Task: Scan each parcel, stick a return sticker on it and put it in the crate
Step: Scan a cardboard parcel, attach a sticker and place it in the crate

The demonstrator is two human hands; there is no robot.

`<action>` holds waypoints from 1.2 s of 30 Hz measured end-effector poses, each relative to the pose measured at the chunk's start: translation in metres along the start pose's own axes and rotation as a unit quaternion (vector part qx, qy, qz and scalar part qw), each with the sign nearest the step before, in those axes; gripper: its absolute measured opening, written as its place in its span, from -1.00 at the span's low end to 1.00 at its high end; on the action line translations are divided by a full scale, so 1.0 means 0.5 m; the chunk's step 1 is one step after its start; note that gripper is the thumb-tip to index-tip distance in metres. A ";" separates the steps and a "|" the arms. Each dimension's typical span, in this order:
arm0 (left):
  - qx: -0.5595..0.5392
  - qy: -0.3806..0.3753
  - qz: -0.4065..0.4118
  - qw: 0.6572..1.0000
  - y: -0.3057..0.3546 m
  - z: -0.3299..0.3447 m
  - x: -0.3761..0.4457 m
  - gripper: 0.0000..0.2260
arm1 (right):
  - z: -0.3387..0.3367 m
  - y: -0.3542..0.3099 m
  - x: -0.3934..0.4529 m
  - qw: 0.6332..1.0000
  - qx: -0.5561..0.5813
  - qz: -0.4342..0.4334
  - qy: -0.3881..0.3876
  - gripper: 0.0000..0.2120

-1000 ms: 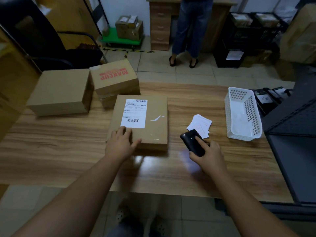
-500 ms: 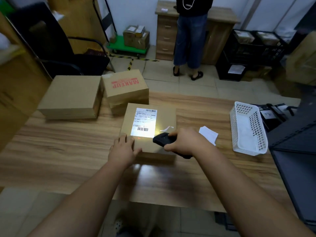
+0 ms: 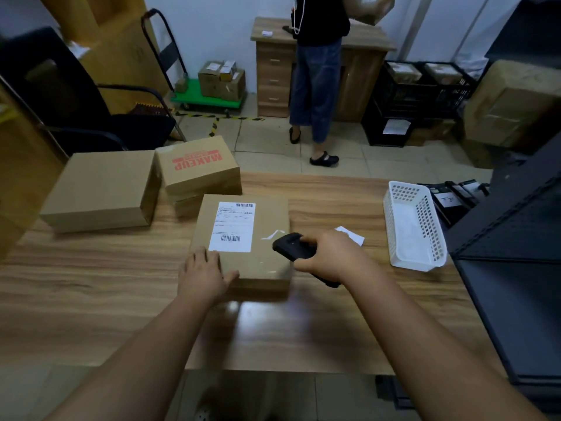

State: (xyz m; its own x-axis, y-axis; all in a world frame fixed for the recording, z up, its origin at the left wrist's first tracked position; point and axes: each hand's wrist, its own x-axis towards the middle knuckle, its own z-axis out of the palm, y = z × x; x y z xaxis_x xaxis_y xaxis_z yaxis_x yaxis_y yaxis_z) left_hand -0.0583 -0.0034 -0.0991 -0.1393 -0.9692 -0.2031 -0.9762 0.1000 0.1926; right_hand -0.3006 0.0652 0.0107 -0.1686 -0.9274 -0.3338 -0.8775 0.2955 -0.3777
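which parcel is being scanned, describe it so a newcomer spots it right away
On the wooden table, look at the centre, between the two hands. It is the flat brown parcel nearest the person. Unlike the plain box and the MAKEUP box behind it, it carries a white shipping label.

Black office chair beyond far-left table corner. Green platform trolley against back wall, loaded with small cartons. Wooden drawer cabinet right of trolley; person in jeans standing at it, back turned. Yellow-black floor tape on tiles. Dark metal shelving along right edge.
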 end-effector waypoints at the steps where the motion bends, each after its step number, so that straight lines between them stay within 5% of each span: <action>1: -0.004 0.007 0.012 1.000 0.014 0.003 -0.001 -0.39 | 0.014 0.028 0.002 1.000 0.003 0.006 0.014 -0.64; 9: -0.027 0.014 0.105 0.994 0.134 0.039 0.011 -0.41 | 0.214 0.249 -0.003 0.998 0.005 0.056 0.011 -0.30; 15: -0.010 0.006 0.088 0.996 0.140 0.077 0.013 -0.43 | 0.279 0.297 0.000 0.997 -0.069 0.030 0.022 -0.35; 18: -0.009 0.008 0.086 0.996 0.141 0.078 0.017 -0.41 | 0.261 0.302 0.023 0.998 -0.020 0.026 0.057 -0.40; 22: 0.006 -0.008 0.099 0.995 0.136 0.066 0.022 -0.37 | 0.203 0.317 0.115 0.958 0.153 0.169 0.173 -0.49; 28: 0.026 -0.045 0.112 0.992 0.121 0.061 0.019 -0.19 | 0.203 0.325 0.212 0.946 0.134 0.272 0.114 -0.35; 36: 0.042 -0.044 0.124 0.990 0.109 0.074 0.016 -0.22 | 0.188 0.350 0.212 0.889 0.292 0.313 0.160 -0.76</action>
State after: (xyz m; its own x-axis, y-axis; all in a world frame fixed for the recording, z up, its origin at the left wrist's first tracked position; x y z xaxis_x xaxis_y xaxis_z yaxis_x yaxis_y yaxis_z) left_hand -0.1188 0.0027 -0.1259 -0.3873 -0.8893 -0.2434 -0.9199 0.3550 0.1667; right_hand -0.4296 0.0403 -0.1721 -0.7437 -0.5292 -0.4085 -0.1992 0.7587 -0.6202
